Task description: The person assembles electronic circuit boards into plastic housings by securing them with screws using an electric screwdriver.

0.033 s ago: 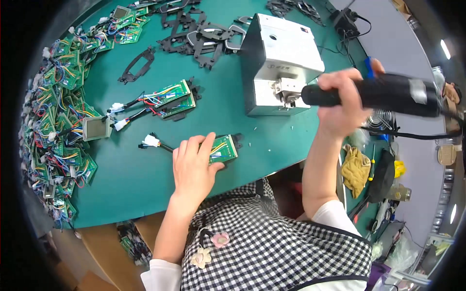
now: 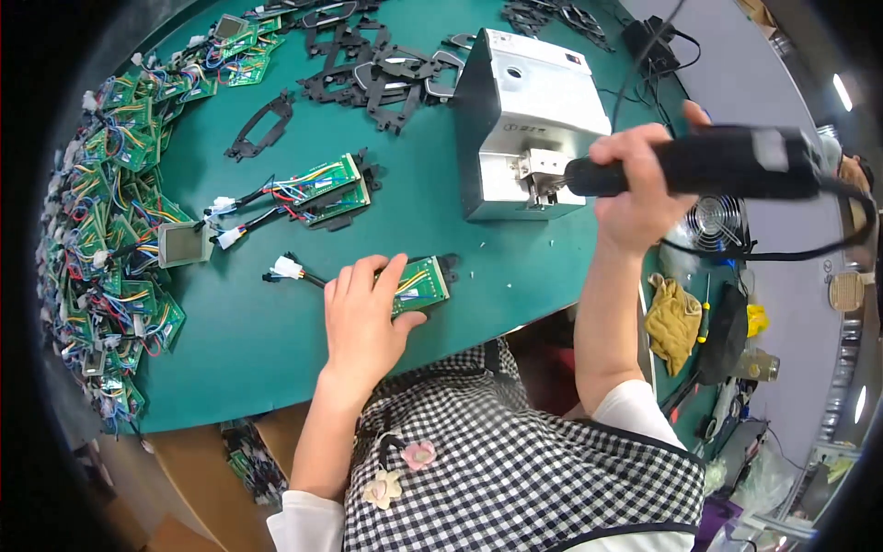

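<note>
Stretching from the upper left to the middle of the frame, a green counter (image 2: 221, 359) carries the work, its near edge curving above a checked apron (image 2: 515, 460). At right runs a pale grey surface (image 2: 763, 101), with bright lights (image 2: 842, 93) beyond it near the rim; cardboard (image 2: 193, 469) shows at lower left. A tan cloth (image 2: 673, 317) lies at lower right.

At frame centre, the left hand (image 2: 364, 313) lies over a green circuit board (image 2: 423, 287), thumb apart from the fingers; whether they clasp it, I cannot tell. The right hand (image 2: 644, 189) has its fingers wrapped round a black corded power tool (image 2: 708, 166), its tip at the metal fitting of a white machine (image 2: 543, 87), upper centre.

That machine's front bears a small dark printed mark (image 2: 529, 127), and a whitish label (image 2: 770, 150) wraps the tool; any lettering is too small or blurred to read.
</note>
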{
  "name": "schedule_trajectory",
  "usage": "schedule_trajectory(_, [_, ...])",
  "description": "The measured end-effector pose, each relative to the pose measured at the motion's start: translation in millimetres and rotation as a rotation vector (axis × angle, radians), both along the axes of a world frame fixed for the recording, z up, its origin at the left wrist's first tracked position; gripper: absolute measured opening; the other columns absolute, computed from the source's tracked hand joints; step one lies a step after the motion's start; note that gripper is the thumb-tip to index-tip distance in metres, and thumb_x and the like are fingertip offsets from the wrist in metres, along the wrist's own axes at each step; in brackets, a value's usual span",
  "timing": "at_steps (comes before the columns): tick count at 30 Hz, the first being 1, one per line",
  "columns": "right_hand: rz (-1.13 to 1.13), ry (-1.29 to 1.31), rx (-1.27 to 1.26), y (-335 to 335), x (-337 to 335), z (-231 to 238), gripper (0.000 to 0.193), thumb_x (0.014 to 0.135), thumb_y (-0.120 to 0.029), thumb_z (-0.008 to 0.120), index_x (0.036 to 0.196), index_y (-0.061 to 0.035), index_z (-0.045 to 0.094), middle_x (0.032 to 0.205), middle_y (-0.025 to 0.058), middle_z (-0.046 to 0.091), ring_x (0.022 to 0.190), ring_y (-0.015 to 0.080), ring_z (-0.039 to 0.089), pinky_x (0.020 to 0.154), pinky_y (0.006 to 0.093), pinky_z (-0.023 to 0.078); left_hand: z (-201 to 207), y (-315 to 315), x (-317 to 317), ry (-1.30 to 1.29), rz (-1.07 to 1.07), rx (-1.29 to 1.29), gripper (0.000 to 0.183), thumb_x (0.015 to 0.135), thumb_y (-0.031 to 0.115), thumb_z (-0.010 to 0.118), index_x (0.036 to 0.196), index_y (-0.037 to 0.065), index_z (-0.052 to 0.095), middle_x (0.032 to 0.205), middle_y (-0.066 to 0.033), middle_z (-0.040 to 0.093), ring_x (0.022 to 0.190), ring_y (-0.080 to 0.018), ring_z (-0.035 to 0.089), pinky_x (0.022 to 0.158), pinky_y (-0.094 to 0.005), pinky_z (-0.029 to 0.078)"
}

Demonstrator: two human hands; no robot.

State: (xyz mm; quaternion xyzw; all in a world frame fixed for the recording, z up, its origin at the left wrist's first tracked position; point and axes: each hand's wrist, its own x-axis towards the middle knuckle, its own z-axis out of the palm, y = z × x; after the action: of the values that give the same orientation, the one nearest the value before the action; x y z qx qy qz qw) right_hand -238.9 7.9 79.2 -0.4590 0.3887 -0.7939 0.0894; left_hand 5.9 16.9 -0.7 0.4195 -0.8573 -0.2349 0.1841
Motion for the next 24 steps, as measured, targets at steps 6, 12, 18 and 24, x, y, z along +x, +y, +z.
schedule_trajectory(6, [0.188,-0.125,0.098,19,19,-12,0.065,0.071,0.002,0.059,0.125,0.0054,0.024,0.063,0.0071,0.053,0.052,0.0154,0.054,0.055,0.0284,0.047,-4,2,15,0.015,0.018,-0.033,0.057,0.057,0.008,0.076,0.109,0.004,0.055,0.107,-0.0089,0.051,0.096,-0.0272,0.049,0.086,-0.0383,0.035])
schedule_trajectory(12, [0.385,-0.135,0.275,39,74,-48,0.076,0.075,-0.007,0.058,0.136,-0.0059,0.011,0.064,0.0078,0.049,0.054,0.0194,0.052,0.055,0.0347,0.046,-14,0,12,0.074,0.023,-0.067,0.047,0.058,0.007,0.074,0.103,0.003,0.059,0.101,-0.0086,0.053,0.091,-0.0258,0.05,0.082,-0.037,0.036])
schedule_trajectory(18, [0.523,-0.234,0.367,29,79,-58,0.066,0.067,0.006,0.057,0.126,0.0028,0.026,0.066,0.0087,0.056,0.057,0.0135,0.054,0.053,0.0229,0.043,-10,2,11,0.079,0.044,-0.008,0.048,0.057,0.007,0.075,0.102,0.004,0.06,0.099,-0.0073,0.054,0.091,-0.025,0.05,0.076,-0.0357,0.036])
schedule_trajectory(24, [0.559,-0.139,0.445,31,68,-56,0.073,0.074,-0.008,0.062,0.132,-0.0027,0.018,0.063,0.0093,0.05,0.054,0.02,0.053,0.055,0.0334,0.046,-13,3,13,0.084,0.044,0.008,0.047,0.056,0.006,0.075,0.102,0.004,0.062,0.1,-0.0075,0.055,0.091,-0.0248,0.05,0.075,-0.0352,0.036])
